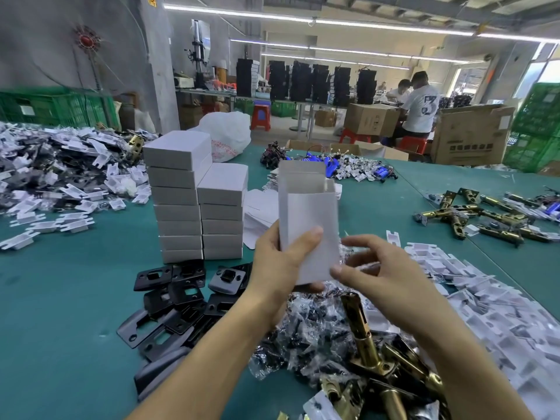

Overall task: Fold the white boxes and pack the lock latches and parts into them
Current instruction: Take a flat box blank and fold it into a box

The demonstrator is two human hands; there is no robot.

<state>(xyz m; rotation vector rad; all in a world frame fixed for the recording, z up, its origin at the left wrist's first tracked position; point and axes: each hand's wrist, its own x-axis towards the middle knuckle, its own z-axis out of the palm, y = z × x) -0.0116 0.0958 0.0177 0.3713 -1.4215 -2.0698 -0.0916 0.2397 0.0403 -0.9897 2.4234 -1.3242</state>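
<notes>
The person holds a white box (309, 219) upright in front of them, raised above the green table (60, 298), with its top open and 1 flap standing up at the back. Both forearms reach in from the bottom edge and meet at the box.

The left hand (281, 256) wraps the lower left side. Its thumb lies across the front face and its fingers curl round behind and under the bottom. The right hand (378, 274) comes in from the right with the wrist bent inward. Its thumb presses the lower right corner and its curled fingers sit behind that edge, pinching it. What they do at the bottom flap is blurred.

Right under the box lies a heap of small clear bags (309, 334) with dark parts in them. Brass latches (363, 338) lie beside the heap, near the person. To the left are black plates (172, 298), and behind them stand 2 stacks of closed boxes (178, 195). White plastic pieces (485, 298) spread to the right, and more latches (472, 213) lie farther off.
</notes>
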